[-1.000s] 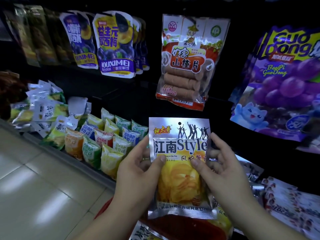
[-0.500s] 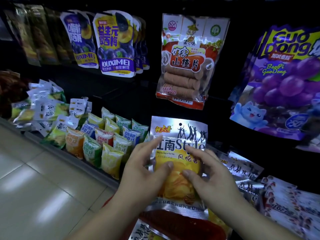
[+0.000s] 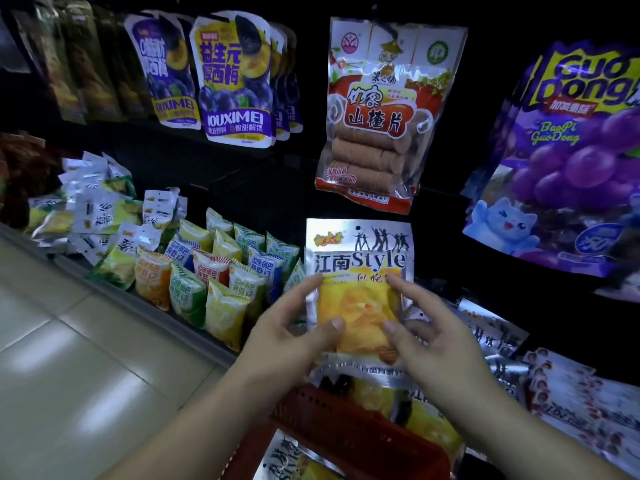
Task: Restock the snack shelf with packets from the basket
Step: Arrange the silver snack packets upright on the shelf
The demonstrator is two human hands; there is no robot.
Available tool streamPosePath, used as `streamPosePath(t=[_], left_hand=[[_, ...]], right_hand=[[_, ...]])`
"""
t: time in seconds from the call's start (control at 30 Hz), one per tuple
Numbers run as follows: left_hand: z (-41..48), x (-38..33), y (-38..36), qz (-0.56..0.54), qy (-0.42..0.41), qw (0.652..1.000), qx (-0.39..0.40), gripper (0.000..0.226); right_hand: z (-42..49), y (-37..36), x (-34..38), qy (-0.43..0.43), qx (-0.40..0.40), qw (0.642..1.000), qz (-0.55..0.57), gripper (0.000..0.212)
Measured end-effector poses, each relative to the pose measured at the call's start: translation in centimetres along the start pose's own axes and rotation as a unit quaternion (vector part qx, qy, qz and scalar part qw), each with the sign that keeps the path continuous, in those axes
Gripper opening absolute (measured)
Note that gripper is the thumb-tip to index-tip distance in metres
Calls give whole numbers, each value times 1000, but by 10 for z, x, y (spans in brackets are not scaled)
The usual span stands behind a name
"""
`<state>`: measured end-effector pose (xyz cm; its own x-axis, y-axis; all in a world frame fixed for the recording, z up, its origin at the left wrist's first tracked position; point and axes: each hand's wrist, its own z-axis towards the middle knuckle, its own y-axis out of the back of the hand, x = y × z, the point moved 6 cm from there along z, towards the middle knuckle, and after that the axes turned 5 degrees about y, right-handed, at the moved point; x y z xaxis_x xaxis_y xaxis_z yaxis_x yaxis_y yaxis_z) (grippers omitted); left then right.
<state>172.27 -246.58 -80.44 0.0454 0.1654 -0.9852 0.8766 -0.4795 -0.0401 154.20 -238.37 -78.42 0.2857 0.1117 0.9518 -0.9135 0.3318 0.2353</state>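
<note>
A silver packet (image 3: pixel 360 258) with a yellow chip picture and the word "Style" stands upright in front of the lower shelf. My left hand (image 3: pixel 294 336) holds its left side, thumb on the yellow front and fingers at the edge. Opposite it, my right hand (image 3: pixel 427 337) has its thumb on the front and its index finger up the right side. Below my wrists is the red basket (image 3: pixel 346 427), with more packets of the same kind inside. Similar silver packets (image 3: pixel 491 336) lie on the shelf just right of the held one.
Small colourful packets (image 3: pixel 214 271) fill the shelf to the left. Hanging above are purple plum bags (image 3: pixel 232 81), a hawthorn slice pack (image 3: pixel 381 112) and a grape jelly bag (image 3: pixel 571 150). Tiled floor (image 3: pixel 69 341) lies at the lower left.
The packet has moved away from me toward the shelf. My thumbs slid from its sides onto the yellow front, then spread slightly apart.
</note>
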Motion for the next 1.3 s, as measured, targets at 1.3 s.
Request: streamPosePath(t=[1.3], left_hand=[[-45, -17, -71, 423, -291, 851, 109, 36]], right_hand=[[13, 8, -6, -35, 3, 995, 92, 58]])
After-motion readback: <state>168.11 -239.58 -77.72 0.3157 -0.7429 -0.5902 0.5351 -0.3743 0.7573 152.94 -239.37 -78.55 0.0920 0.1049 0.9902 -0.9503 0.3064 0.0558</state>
